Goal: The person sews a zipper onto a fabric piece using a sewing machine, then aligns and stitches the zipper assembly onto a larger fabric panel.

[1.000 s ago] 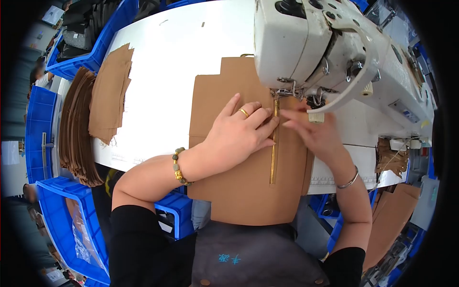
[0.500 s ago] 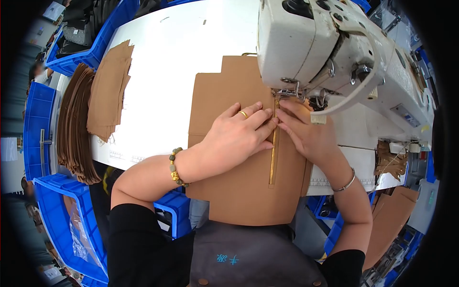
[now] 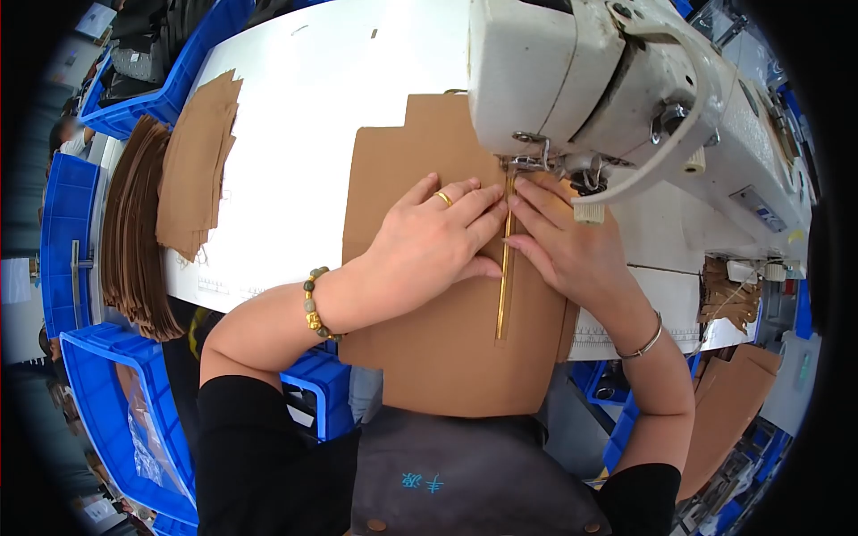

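Brown panel (image 3: 447,366), sewing machine (image 3: 572,80) hiding one corner, brown stack (image 3: 134,232), blue bin (image 3: 94,393)

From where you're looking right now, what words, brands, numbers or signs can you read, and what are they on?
Apron: "丰源", apparently, in blue, upside down.
Sewing machine: badge lettering too small to read.
Ruler strip on the white table: markings too small.
Grey panel, far right: green marks, unreadable.
Nothing else is legible.

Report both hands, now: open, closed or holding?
Left hand: open, palm down on the brown sheet, left of the gold strip.
Right hand: open, laid on the sheet, mostly right of the strip.
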`<state>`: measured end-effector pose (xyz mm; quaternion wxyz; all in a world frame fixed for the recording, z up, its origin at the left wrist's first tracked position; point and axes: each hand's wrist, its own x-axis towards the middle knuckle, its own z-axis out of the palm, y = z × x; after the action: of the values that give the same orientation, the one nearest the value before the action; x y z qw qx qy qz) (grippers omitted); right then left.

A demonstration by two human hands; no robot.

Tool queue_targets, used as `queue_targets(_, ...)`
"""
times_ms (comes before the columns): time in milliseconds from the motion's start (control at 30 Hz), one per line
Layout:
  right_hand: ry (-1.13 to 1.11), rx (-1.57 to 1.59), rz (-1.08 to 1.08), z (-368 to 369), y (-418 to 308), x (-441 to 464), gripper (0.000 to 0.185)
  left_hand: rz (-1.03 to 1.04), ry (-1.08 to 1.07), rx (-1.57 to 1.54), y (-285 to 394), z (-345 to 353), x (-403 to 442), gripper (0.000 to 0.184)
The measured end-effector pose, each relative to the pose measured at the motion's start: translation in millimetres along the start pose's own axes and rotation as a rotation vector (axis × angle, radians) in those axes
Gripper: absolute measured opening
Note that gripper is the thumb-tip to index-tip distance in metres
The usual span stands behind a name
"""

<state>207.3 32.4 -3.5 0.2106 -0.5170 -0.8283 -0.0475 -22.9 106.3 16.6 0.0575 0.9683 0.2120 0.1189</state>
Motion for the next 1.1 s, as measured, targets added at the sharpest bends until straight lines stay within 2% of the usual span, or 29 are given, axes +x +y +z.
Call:
queue_targets(200, 0.034, -0.008, 0.003, 0.8, 2.4, 2.7, 0.042, 0.005, 0.032, 0.007, -4.6, 1.3, 3.8, 0.065)
queue_targets(500, -0.052, -0.002, 0.051, -2.7, 3.0, 4.2, 0.044, 0.006, 0.039, -0.002, -7.5, 2.3, 6.3, 0.064)
queue_targets(967, 0.077, -0.009, 0.013, 5.3, 6.3, 3.9, 0.042, 0.004, 0.042, -0.017, -10.0, 1.2, 9.4, 0.065)
queue_targets(1100, 0.011, -0.009, 0.048, -3.2, 4.4, 7.5, 0.043, 0.008, 0.066, -0.025, -13.0, 3.6, 10.4, 0.065)
